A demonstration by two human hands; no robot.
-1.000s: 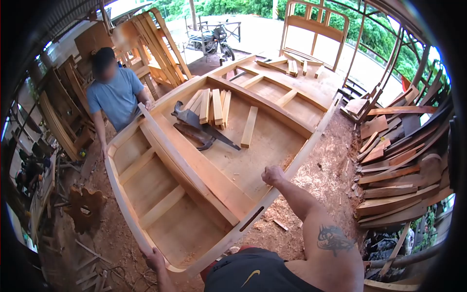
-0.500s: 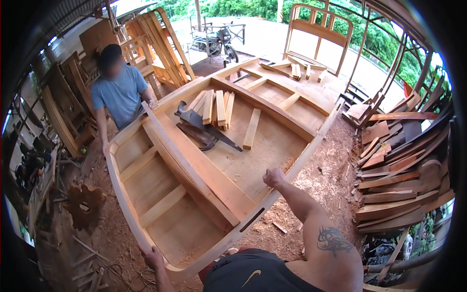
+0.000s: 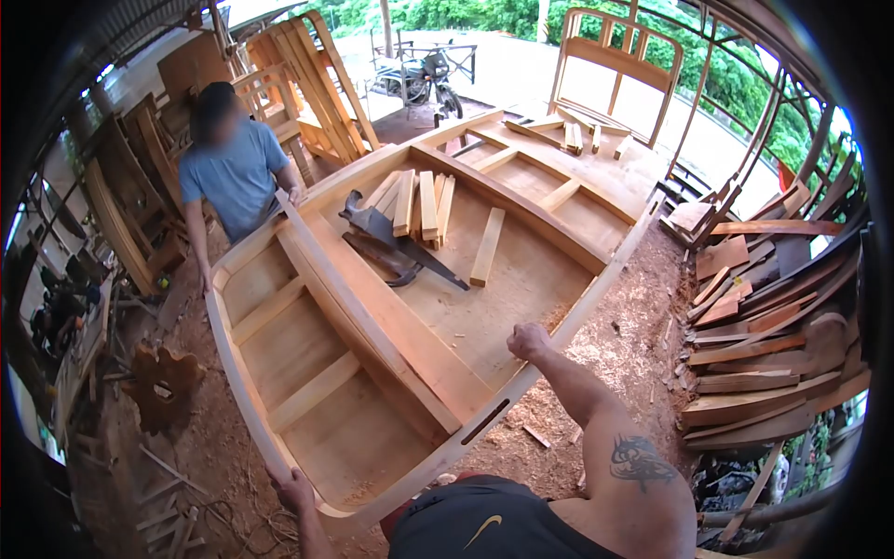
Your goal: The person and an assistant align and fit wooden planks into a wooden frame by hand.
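A large wooden frame with crosspieces and a panel lies across the view. At its near left corner my left hand is closed around the outer edge. My right hand is closed at the inner edge of the near right rail, its forearm crossing over the rail; the fingertips are hidden. Inside the frame lie a hand saw, a brown tool with a curved handle, several short wood blocks and a single block. A long board rests beside the crosspiece.
A person in a blue shirt stands at the far left side, hands at the frame. Stacked wood offcuts lie to the right. Shavings cover the ground. A motorcycle and a headboard-like frame stand behind.
The whole scene has shifted very slightly right and down in the view. Both my hands keep their places on the frame, and the tools and blocks lie as before.
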